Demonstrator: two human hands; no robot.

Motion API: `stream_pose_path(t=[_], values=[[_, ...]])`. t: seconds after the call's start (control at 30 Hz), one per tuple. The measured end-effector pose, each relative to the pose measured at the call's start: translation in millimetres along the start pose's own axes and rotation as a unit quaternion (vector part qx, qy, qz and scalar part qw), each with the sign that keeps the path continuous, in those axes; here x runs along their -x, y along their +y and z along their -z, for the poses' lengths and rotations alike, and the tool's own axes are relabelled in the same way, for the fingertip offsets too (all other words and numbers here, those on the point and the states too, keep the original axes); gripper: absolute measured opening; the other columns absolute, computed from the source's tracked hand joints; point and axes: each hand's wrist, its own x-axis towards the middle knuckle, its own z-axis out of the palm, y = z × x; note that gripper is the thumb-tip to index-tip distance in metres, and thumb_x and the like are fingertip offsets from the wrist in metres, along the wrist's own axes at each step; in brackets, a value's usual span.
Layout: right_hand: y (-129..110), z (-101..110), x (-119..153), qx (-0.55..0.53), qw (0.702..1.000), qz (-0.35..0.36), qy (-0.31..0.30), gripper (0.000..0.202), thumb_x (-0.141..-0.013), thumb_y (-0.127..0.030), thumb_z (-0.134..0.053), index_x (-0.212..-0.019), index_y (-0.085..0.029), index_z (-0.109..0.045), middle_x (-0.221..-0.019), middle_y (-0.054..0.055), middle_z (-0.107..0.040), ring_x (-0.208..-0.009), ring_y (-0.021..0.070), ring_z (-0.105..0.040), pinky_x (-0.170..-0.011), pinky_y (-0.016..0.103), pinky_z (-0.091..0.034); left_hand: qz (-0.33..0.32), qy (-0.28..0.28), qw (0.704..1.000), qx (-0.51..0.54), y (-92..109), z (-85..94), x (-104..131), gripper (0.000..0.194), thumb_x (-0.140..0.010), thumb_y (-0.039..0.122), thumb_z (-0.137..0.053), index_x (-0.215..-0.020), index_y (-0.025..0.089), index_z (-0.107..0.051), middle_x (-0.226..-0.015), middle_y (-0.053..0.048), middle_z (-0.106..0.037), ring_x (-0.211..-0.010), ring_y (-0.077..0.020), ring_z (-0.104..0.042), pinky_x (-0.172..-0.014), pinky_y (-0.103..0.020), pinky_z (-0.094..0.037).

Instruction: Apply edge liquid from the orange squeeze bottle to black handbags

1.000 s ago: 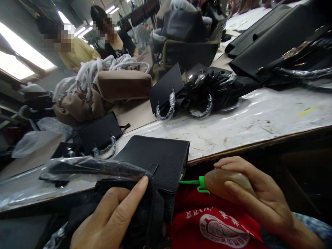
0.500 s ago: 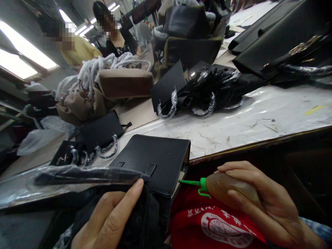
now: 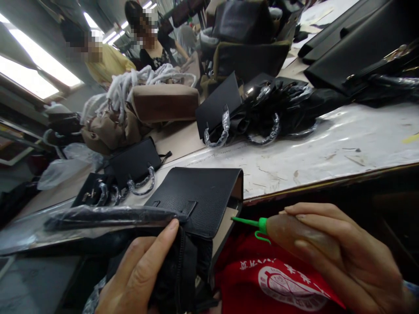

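The right hand point(image 3: 330, 257) grips a glue bottle point(image 3: 294, 237), its green nozzle point(image 3: 250, 223) at the black leather bag point(image 3: 199, 200) edge — left hand point(image 3: 140, 274) grips that bag; steady squeezing suits best.

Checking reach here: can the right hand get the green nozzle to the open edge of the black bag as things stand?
Probably yes. The right hand holds the bottle with its green nozzle pointing at the black bag, tip beside the open edge, nothing between. The left hand grips lower down, clear of it.

Black bag point(image 3: 199, 198), green nozzle point(image 3: 250, 223), red apron point(image 3: 262, 279) with white print
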Motion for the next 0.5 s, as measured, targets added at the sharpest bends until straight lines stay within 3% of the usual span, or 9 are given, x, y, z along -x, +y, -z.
stream_pose_path(t=[0.07, 0.2, 0.27, 0.4, 0.5], values=[[-1, 0, 4, 0.005, 1.000, -0.005, 0.002, 0.036, -0.096, -0.016, -0.070, -0.131, -0.023, -0.065, -0.125, 0.011, -0.072, -0.109, 0.0245, -0.075, -0.086, 0.028, -0.067, 0.009, 0.000, 1.000, -0.004, 3, 1.0, 0, 0.043, -0.102, 0.038, -0.060, -0.143, 0.027, -0.067, -0.112, -0.005, -0.076, -0.098, -0.0201, -0.076, -0.075, -0.026, -0.058], [-2, 3, 13, 0.003, 0.999, 0.009, -0.036, 0.050, -0.094, -0.022, -0.073, -0.143, -0.028, -0.062, -0.141, 0.011, -0.068, -0.119, 0.0338, -0.073, -0.095, 0.044, -0.068, 0.007, -0.009, 1.000, 0.006, 6, 1.6, -2, 0.044, -0.100, 0.037, -0.063, -0.143, 0.027, -0.067, -0.114, -0.004, -0.076, -0.097, -0.0198, -0.075, -0.078, -0.026, -0.060], [-1, 5, 11, 0.006, 0.999, 0.032, -0.034, 0.055, -0.092, -0.021, -0.076, -0.145, -0.028, -0.061, -0.142, 0.011, -0.068, -0.119, 0.0332, -0.074, -0.095, 0.043, -0.069, 0.005, -0.005, 1.000, 0.011, 6, 1.7, -2, 0.046, -0.099, 0.032, -0.064, -0.145, 0.027, -0.066, -0.114, -0.003, -0.075, -0.097, -0.0191, -0.075, -0.081, -0.026, -0.060], [-2, 6, 9, 0.018, 0.999, 0.033, -0.014, 0.046, -0.092, -0.015, -0.074, -0.137, -0.022, -0.065, -0.135, 0.011, -0.071, -0.116, 0.0277, -0.075, -0.090, 0.032, -0.068, 0.010, -0.006, 1.000, 0.017, 4, 2.2, 0, 0.047, -0.100, 0.034, -0.062, -0.147, 0.028, -0.064, -0.112, -0.003, -0.075, -0.094, -0.0181, -0.074, -0.079, -0.026, -0.059], [-4, 7, 15, 0.006, 0.999, 0.008, -0.047, 0.051, -0.091, -0.023, -0.078, -0.140, -0.026, -0.064, -0.142, 0.011, -0.068, -0.121, 0.0329, -0.073, -0.097, 0.042, -0.068, 0.020, -0.014, 1.000, 0.007, 4, 2.5, 2, 0.046, -0.100, 0.036, -0.062, -0.145, 0.029, -0.065, -0.114, -0.002, -0.075, -0.097, -0.0181, -0.075, -0.077, -0.024, -0.059]])
